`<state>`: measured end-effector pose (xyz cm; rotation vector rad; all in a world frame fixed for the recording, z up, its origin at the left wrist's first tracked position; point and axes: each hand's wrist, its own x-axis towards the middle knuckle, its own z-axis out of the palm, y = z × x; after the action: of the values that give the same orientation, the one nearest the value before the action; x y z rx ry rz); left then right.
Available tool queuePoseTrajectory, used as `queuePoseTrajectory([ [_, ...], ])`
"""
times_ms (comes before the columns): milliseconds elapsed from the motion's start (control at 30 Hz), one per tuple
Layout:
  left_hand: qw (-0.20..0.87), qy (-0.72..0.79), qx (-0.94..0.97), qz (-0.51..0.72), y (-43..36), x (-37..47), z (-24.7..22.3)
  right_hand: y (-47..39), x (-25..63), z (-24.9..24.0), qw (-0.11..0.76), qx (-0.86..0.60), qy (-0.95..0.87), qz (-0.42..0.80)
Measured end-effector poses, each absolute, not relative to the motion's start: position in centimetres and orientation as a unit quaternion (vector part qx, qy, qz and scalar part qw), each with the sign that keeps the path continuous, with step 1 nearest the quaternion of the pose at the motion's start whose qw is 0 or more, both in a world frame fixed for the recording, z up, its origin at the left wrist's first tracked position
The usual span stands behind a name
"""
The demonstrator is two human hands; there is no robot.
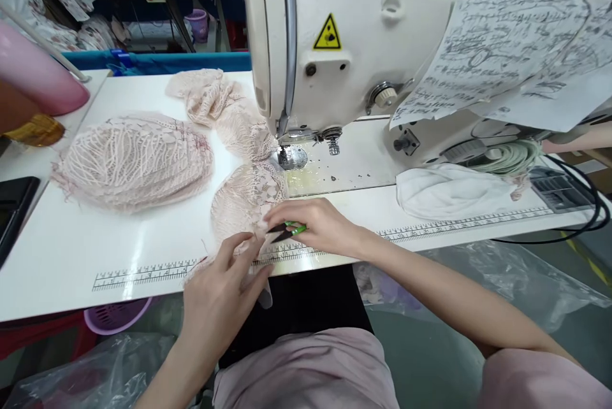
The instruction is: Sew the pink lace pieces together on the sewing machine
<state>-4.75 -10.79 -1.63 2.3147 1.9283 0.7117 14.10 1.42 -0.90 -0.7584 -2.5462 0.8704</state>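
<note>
A pale pink lace piece (pixel 248 195) lies in front of the sewing machine's needle area (pixel 289 154), and its near end reaches the table edge. My left hand (pixel 222 288) pinches that near end between thumb and fingers. In my right hand (pixel 318 224) is a pair of thread snips (pixel 288 230) with green handles and dark blades, pointing left at the lace beside my left fingertips. More lace (pixel 243 129) runs behind the presser foot. A rounded stack of lace pieces (pixel 136 160) rests on the table to the left.
A printed ruler strip (pixel 143 274) follows the table's front edge. White cloth (pixel 440 192) and coiled pale green cord (pixel 511 157) lie at the right. Handwritten sheets (pixel 507 52) hang on the machine. A pink thread cone (pixel 41 71) and a black device (pixel 16 211) are at the left.
</note>
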Motion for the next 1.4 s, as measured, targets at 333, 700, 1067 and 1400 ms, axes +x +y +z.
queuePoseTrajectory([
  [333,0.422,0.682,0.424,0.421,-10.7,-6.8,0.2,3.2,10.0,0.2,0.208,-0.252,-0.735,0.594],
  [700,0.534,0.665,0.263,0.451,-10.7,-7.1,0.8,2.9,9.9,0.3,0.236,-0.252,-0.694,0.632],
  [1067,0.494,0.676,0.203,0.508,-10.2,-7.9,0.6,3.3,10.2,0.5,0.237,-0.246,-0.677,0.652],
  [1400,0.432,0.683,0.168,0.564,-10.3,-10.4,1.2,4.6,10.3,0.1,0.213,-0.249,-0.714,0.619],
])
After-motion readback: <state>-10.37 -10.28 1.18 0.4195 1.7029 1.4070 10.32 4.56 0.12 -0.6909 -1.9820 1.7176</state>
